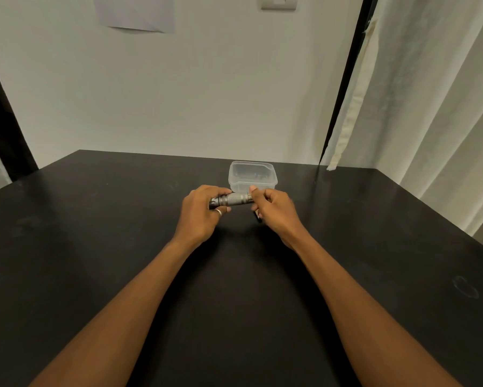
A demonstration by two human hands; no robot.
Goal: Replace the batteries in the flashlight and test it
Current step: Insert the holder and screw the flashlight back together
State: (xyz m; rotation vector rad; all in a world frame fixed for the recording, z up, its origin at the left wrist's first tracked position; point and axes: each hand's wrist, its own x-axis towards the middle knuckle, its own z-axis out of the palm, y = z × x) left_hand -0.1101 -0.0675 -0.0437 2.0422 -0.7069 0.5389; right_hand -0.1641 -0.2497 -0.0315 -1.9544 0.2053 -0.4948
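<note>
A small grey metal flashlight point(233, 199) lies level between both hands, just above the black table point(95, 247). My left hand point(200, 216), with a ring on one finger, grips its left end. My right hand point(274, 212) pinches its right end with thumb and fingers. A small dark piece point(258, 216) shows under my right hand's fingers; I cannot tell what it is. The flashlight's tips are hidden by the fingers.
A clear plastic tub point(253, 177) with small dark items inside stands right behind the hands. The white wall rises at the table's far edge. A curtain point(430, 107) hangs at the right, past the table's corner.
</note>
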